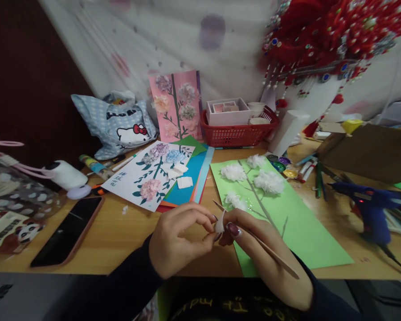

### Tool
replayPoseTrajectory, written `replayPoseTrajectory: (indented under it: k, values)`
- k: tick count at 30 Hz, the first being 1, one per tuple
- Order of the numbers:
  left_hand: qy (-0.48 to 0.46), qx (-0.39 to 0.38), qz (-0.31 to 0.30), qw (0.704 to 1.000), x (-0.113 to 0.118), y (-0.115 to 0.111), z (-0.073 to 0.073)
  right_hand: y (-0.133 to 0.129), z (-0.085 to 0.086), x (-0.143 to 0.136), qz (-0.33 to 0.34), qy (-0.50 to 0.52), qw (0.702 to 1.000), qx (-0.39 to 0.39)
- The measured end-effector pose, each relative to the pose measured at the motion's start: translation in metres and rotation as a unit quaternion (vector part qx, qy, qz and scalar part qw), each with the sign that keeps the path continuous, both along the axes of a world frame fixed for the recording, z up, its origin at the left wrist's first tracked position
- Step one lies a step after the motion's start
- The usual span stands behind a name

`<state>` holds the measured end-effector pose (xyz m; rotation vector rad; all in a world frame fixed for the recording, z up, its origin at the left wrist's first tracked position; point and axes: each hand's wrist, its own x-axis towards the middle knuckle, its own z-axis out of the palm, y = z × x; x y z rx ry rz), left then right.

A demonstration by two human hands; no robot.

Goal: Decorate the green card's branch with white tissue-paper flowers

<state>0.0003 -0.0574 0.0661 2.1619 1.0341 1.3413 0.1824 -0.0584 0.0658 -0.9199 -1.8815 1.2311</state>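
My left hand (182, 236) pinches a small white piece of paper (219, 223) between thumb and fingers, above the table's front part. Touching the same piece, my right hand (257, 240) also holds a thin wooden stick (274, 255), its pointed tip showing beyond the fingers. Behind and beside my right hand lies a green sheet (297, 223) with a drawn grey stem and several white ruffled paper flowers (269, 182). Small white paper squares (185, 182) rest on a white sheet with a flower picture (125, 187), beyond my left hand.
A phone (68, 232) lies at the left. To the right is a blue glue gun (370, 209) with its cord. Farther back stand a checked bag (130, 129), a pink flower card (167, 125), a red basket (230, 135) and a white roll (287, 131). Paint pots (290, 173) sit beside the green sheet.
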Motion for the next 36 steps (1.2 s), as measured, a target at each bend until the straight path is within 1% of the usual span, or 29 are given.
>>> replayPoseTrajectory:
  k: [7,15,17,22,24,27,32,36]
  values:
    - [0.005,0.002,0.000,1.000,0.000,0.003,0.000,0.003,0.002,-0.003,-0.016,-0.028,0.999,0.004]
    - [-0.001,-0.025,-0.007,1.000,0.001,0.004,-0.001,0.003,-0.001,-0.003,-0.026,-0.035,0.999,0.017]
    - [-0.013,-0.056,-0.006,0.998,0.001,0.003,-0.001,0.003,-0.001,-0.003,-0.026,-0.038,0.999,0.019]
    - [-0.073,-0.186,-0.016,0.980,0.001,-0.001,-0.004,0.001,0.000,-0.003,-0.028,-0.050,0.998,0.039]
    - [-0.075,-0.202,-0.017,0.976,0.001,-0.001,-0.004,0.001,-0.001,-0.004,-0.026,-0.054,0.997,0.047]
    - [-0.076,-0.193,0.018,0.978,-0.001,0.003,-0.005,0.001,-0.002,-0.003,-0.029,-0.060,0.996,0.053]
    - [-0.112,-0.194,0.097,0.970,-0.015,0.010,-0.006,0.004,-0.006,-0.002,-0.073,-0.101,0.990,0.065]
    - [-0.136,-0.204,0.125,0.961,-0.025,0.013,-0.004,0.005,-0.008,-0.003,-0.071,-0.132,0.986,0.069]
